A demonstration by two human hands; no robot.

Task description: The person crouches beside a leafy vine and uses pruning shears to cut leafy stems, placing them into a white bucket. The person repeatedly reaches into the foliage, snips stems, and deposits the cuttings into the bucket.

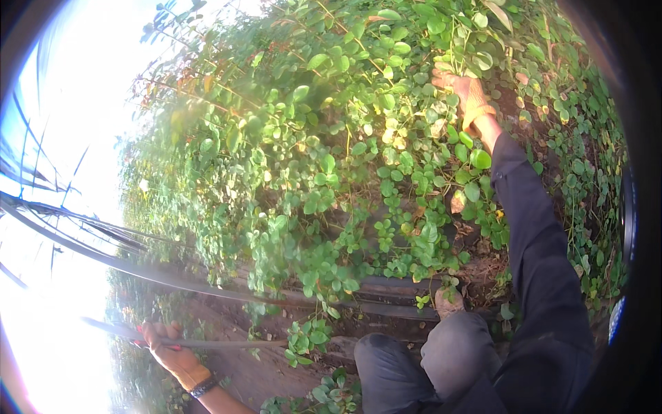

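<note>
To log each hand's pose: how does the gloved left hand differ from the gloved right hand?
The left hand in an orange glove is low and grips a thin dark rod; the right hand in an orange glove reaches up into the green leafy plants, with no rod. Both gloves look alike.

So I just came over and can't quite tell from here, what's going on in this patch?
A person crouches beside a bed of low, round-leaved green plants. The right hand reaches up into the foliage, fingers among the stems and leaves. The left hand grips a long thin rod held low over the bare soil. Dark irrigation hoses run along the bed's edge.
</note>
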